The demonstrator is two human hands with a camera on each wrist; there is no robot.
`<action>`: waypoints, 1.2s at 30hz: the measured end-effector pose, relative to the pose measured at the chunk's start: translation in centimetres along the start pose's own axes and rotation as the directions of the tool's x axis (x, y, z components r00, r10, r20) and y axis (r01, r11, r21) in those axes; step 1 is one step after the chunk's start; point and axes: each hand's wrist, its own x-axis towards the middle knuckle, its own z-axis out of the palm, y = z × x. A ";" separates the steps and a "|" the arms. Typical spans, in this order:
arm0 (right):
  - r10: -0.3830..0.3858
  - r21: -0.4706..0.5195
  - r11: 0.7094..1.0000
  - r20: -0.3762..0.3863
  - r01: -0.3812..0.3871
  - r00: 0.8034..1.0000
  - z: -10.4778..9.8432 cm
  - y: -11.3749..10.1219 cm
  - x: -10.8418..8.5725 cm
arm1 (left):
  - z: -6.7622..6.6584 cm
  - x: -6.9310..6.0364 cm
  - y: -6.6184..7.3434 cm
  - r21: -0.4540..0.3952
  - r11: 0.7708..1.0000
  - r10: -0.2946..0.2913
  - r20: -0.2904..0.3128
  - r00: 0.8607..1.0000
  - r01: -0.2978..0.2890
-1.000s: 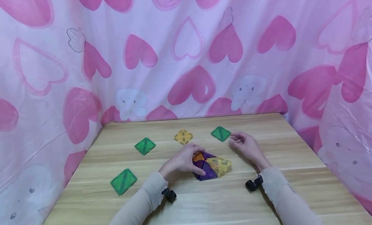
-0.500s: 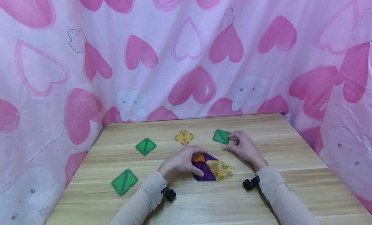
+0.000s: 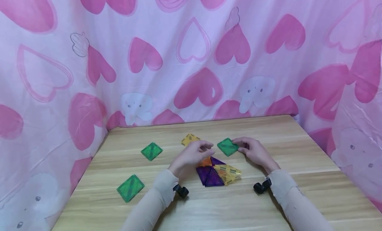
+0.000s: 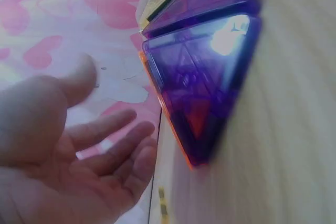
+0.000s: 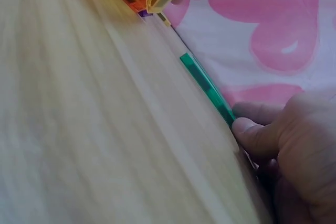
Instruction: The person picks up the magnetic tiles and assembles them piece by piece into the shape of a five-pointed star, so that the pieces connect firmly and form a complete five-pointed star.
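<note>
My right hand (image 3: 256, 153) pinches one corner of a green translucent magnetic tile (image 3: 227, 147) between thumb and index finger. In the right wrist view this green tile (image 5: 206, 85) shows edge-on, low over or on the wood. My left hand (image 3: 192, 154) hovers with relaxed fingers and holds nothing. Just below and right of it stands a raised cluster of magnetic tiles: purple triangles (image 3: 210, 176), an orange part (image 3: 205, 162) and yellow tiles (image 3: 228, 174) on the right side. The left wrist view shows a purple tile (image 4: 184, 72) close up, apart from the fingers.
Two more green tiles lie to the left, one farther back (image 3: 151, 151) and one nearer (image 3: 130, 188). A yellow tile (image 3: 189, 139) sits behind my left hand, partly covered. A pink heart-patterned curtain (image 3: 197, 88) borders the wooden table (image 3: 226, 211).
My left hand has let go of the tile cluster and moved up, partly covering the yellow tile. My right hand has taken hold of the green tile, which has turned and come slightly nearer.
</note>
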 end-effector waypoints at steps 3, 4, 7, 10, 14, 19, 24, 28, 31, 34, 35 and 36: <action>0.006 0.003 1.000 0.005 -0.006 1.000 -0.1 0.0 -0.1 | 0.7 1.2 0.5 -0.014 0.998 -0.060 -0.054 0.997 0.059; -0.002 -0.002 1.000 0.003 0.002 1.000 -0.1 0.0 -0.1 | 1.0 1.6 0.7 -0.016 0.997 -0.078 -0.067 0.995 0.077; -0.017 -0.024 1.000 -0.023 0.017 1.000 0.2 -0.2 -0.1 | 1.8 2.6 0.8 -0.031 0.991 -0.133 -0.095 0.987 0.131; -0.028 -0.065 0.998 -0.042 0.026 0.999 0.5 -0.2 -0.1 | 2.4 3.1 0.8 -0.084 0.980 -0.188 -0.107 0.976 0.180; -0.022 -0.084 0.996 -0.052 0.017 0.998 0.4 -0.2 -0.2 | 2.9 3.8 0.7 -0.144 0.969 -0.220 -0.127 0.967 0.202; -0.028 -0.095 0.995 -0.059 0.023 0.998 0.3 -0.2 -0.1 | 3.1 4.8 -0.2 -0.087 0.979 -0.201 -0.207 0.958 0.187; -0.021 -0.082 0.997 -0.048 0.017 0.999 0.4 -0.6 -0.1 | 3.3 6.3 -2.1 -0.030 0.983 -0.184 -0.252 0.950 0.183; 0.024 0.001 1.000 -0.043 -0.024 0.999 0.4 -0.9 -0.1 | 3.8 7.5 -3.7 0.015 0.981 -0.180 -0.278 0.943 0.192; 0.054 0.158 0.986 -0.019 -0.051 0.998 0.4 -0.9 0.1 | 4.2 8.0 -4.5 0.028 0.979 -0.184 -0.295 0.938 0.201; 0.077 0.359 0.929 0.043 -0.088 0.996 0.6 -0.8 0.3 | 4.3 8.2 -4.7 0.018 0.976 -0.200 -0.293 0.935 0.215; 0.077 0.411 0.906 0.062 -0.096 0.995 0.7 -0.8 0.3 | 4.4 8.1 -4.7 0.014 0.977 -0.199 -0.291 0.936 0.212; 0.080 0.457 0.883 0.077 -0.107 0.994 0.7 -0.7 0.3 | 4.4 8.0 -4.5 0.009 0.979 -0.194 -0.286 0.938 0.205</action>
